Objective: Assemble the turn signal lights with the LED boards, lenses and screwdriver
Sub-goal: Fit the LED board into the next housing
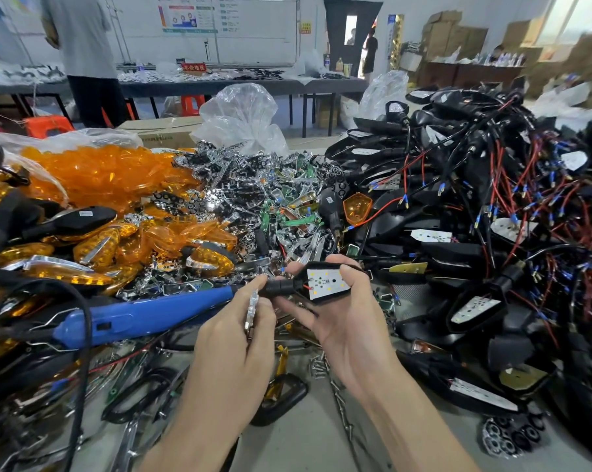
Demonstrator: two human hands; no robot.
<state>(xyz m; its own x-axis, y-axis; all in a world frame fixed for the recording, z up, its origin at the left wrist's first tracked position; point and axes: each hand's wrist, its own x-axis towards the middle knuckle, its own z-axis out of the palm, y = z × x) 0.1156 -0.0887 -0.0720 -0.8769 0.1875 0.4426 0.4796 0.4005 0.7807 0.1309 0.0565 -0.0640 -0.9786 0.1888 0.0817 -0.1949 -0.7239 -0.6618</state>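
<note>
A half-built turn signal housing is held just above a crowded workbench. It is cradled in the right hand, whose fingers and thumb are curled round its body. A slim chrome reflector is pinched edge-on in the left hand, and that hand's fingertips are brought against the housing's stem.

The likeliest trouble is judged to be a crooked fit. The reflector has to be turned flat before it can be seated over the LED board, and the red lead at the board's stem end could be trapped beneath it. If the pinch is loosened, the small part could be lost among the look-alike chrome pieces heaped behind. A hand must also be freed for the blue electric screwdriver, laid to the left, and for the loose screws scattered below. Unfastened parts could be shifted at that point.

The housing is seen as matte black and wedge-shaped, narrowing to a ribbed stem pointed left. A white board is set in its open face, dotted with yellow LED chips and one dark hole. No lens is fitted. Orange lenses are piled at far left, and wired housings are heaped at right.
</note>
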